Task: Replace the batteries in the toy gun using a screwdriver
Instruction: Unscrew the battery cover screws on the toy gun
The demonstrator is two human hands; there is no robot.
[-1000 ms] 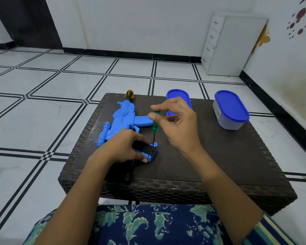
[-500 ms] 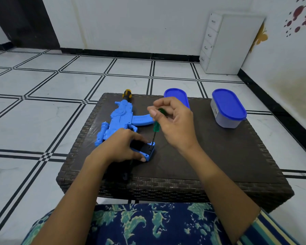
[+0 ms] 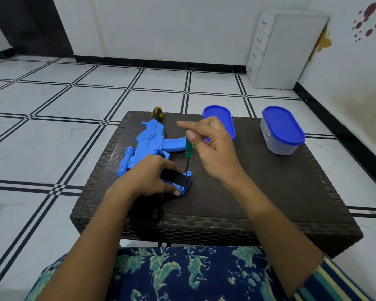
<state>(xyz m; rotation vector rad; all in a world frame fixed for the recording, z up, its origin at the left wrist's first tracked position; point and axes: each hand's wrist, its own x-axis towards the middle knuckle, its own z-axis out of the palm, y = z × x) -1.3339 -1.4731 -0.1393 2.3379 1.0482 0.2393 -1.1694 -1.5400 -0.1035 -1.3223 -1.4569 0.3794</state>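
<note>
— What's the gun [image 3: 149, 143] look like from there?
— Bright blue plastic, moulded ridges, a curved magazine sticking out to the right. The near end has a black battery box [image 3: 178, 180] showing.
— Which way does it lie?
— Flat on the table [image 3: 269, 192], long axis running away from the person; far end near the back edge, close end under the left hand [image 3: 149, 178].
— And the hands?
— Left fingers [image 3: 174, 168] clamp the box end. The right hand [image 3: 213, 146] pinches the green screwdriver [image 3: 188, 148] with thumb and bent fingers, forefinger stretched out; it stands nearly upright, tip at the box corner.
</note>
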